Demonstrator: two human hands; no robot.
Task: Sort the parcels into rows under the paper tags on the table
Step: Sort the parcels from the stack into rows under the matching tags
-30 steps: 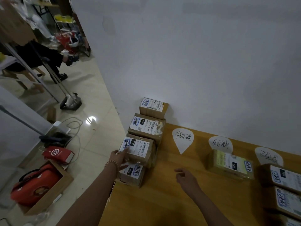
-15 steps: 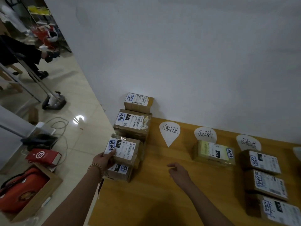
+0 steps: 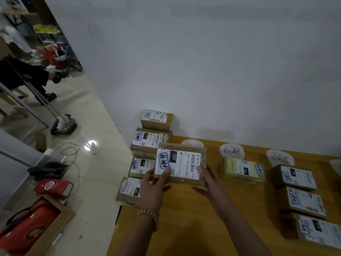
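A brown parcel (image 3: pixel 181 163) with a white label marked 150 is held above the wooden table (image 3: pixel 193 228), between my left hand (image 3: pixel 154 183) on its left edge and my right hand (image 3: pixel 210 182) on its right edge. It partly hides the first paper tag (image 3: pixel 191 143). A column of unsorted parcels (image 3: pixel 149 141) runs along the table's left edge. Under the second tag (image 3: pixel 231 150) lies a yellow parcel (image 3: pixel 241 171). Three parcels (image 3: pixel 302 198) sit in a row under the third tag (image 3: pixel 279 157).
A white wall backs the table. To the left the floor holds cables, a red bag in a cardboard box (image 3: pixel 27 228), a red pouch (image 3: pixel 53 186) and a stand base (image 3: pixel 63 124). A seated person (image 3: pixel 24 74) is at the far left. Another tag's edge (image 3: pixel 335 164) shows at right.
My left hand lifted the 150 parcel off the left column and carried it right. My right hand came up from the table and took its right edge.
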